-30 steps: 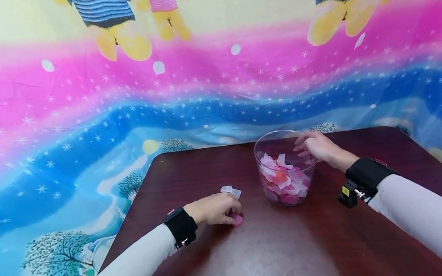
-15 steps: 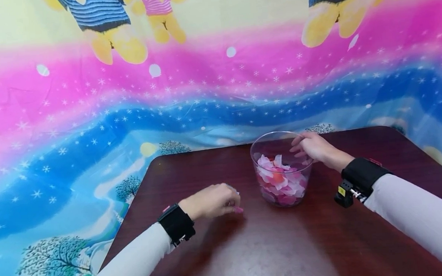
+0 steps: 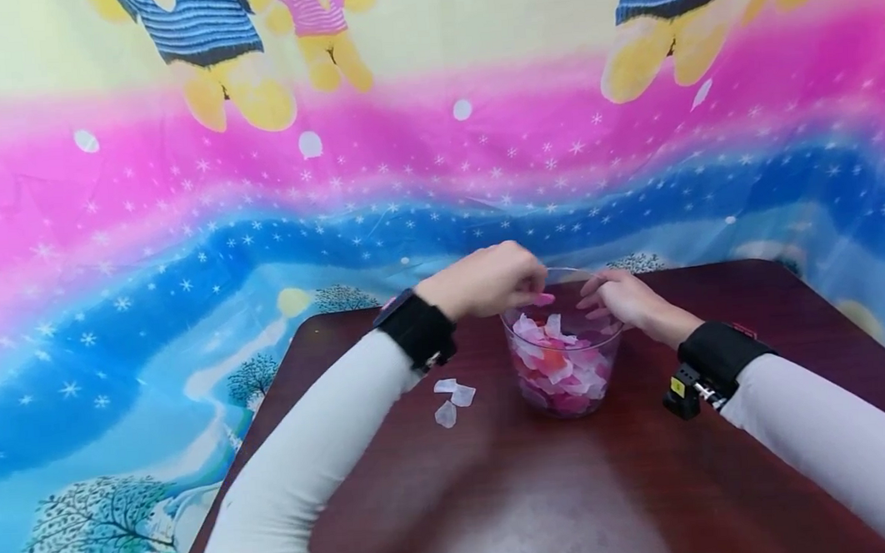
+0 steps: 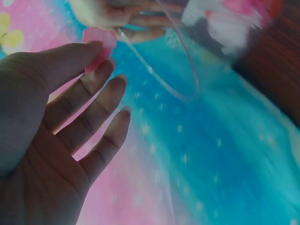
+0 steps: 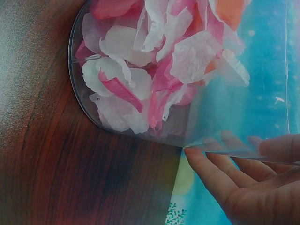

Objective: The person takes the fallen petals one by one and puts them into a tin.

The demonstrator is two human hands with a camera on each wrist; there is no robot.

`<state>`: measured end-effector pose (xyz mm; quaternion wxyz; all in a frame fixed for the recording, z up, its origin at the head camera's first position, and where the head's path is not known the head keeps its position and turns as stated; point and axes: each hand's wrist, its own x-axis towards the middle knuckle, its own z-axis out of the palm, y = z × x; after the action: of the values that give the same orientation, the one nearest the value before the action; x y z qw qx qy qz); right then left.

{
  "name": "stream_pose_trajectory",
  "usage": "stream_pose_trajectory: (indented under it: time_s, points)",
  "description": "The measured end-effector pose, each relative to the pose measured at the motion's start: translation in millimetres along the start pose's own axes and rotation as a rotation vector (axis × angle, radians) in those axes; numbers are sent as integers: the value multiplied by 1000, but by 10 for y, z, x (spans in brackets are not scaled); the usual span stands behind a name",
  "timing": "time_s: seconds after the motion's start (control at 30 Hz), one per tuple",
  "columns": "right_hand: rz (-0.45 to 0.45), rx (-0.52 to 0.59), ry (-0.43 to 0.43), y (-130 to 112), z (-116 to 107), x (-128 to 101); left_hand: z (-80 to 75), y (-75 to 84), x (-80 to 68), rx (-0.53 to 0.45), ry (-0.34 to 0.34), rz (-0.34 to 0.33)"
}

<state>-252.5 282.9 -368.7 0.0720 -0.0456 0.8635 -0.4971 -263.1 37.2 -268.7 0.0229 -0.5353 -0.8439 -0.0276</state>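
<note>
In the head view my left hand is over the left part of the rim of a clear plastic bucket. Between thumb and index finger it pinches a pink petal; its other fingers are spread in the left wrist view. Pink, white and orange artificial petals fill the lower part of the bucket, which stands upright. My right hand holds the bucket's right side near the rim, thumb and fingers against the thin wall. Up close, the right fingers lie along the outside of that wall.
Three whitish petals lie on the dark reddish-brown table, left of the bucket and beside the left forearm. A printed cloth hangs right behind the table's far edge.
My left hand picked up the pink petal from the table and carried it up and right to the bucket's rim, uncovering the white petals. The right hand stays at the bucket.
</note>
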Motion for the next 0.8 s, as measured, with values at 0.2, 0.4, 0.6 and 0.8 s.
stream_pose_trajectory:
  time_s: [0.2, 0.4, 0.6, 0.8]
  points:
    - [6, 1, 6, 25, -13, -1, 208, 115, 506, 32, -91, -16]
    - [-13, -10, 13, -18, -21, -7, 245, 121, 564, 12, -88, -8]
    - [8, -20, 22, -51, -16, 7, 144, 53, 448, 42, -55, -35]
    - [13, 5, -3, -6, -29, -15, 7, -99, 143, 125, -63, -165]
